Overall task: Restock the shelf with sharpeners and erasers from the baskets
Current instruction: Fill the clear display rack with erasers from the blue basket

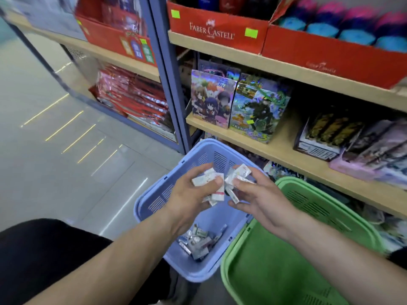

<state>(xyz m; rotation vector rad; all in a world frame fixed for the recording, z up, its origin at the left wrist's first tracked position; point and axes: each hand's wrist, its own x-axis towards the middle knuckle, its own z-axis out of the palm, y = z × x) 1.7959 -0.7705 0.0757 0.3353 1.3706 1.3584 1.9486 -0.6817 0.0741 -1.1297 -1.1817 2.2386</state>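
Loose handfuls of erasers (217,183) are clutched in the curled left hand (193,192) and right hand (255,192) above the blue basket (152,201). Some could be spilled, the overfilled grips being loose; more lie below.

Blue basket (154,201), green basket (330,208), white erasers (198,243), red boxes (220,29)

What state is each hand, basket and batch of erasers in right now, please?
Left hand: grips a bunch of eraser packets.
Right hand: grips a second bunch.
Blue basket: upright, with a small pile of packets left inside.
Green basket: upright beside it, nothing visible inside.
Faber-Castell box: open-topped, on the shelf.
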